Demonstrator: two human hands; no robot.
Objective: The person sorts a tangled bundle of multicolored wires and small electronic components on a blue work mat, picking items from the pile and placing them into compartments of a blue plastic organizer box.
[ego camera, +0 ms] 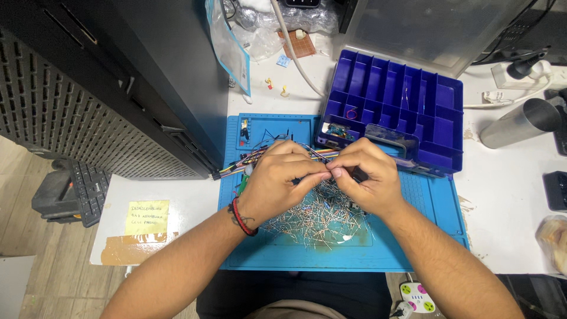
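My left hand (pixel 277 180) and my right hand (pixel 366 177) meet over a blue work mat (pixel 425 207), fingertips pinched together on a small thin part I cannot make out. Under them lies a pile of small wire-legged components (pixel 319 221). A bundle of coloured jumper wires (pixel 254 159) runs out to the left from beneath my left hand. A red and black band sits on my left wrist.
A blue compartment box (pixel 407 100) with its clear lid up stands just behind my hands. A black cabinet (pixel 118 77) fills the left. A metal cylinder (pixel 520 121), a yellow note (pixel 146 217), plastic bags and a power strip (pixel 416 295) lie around.
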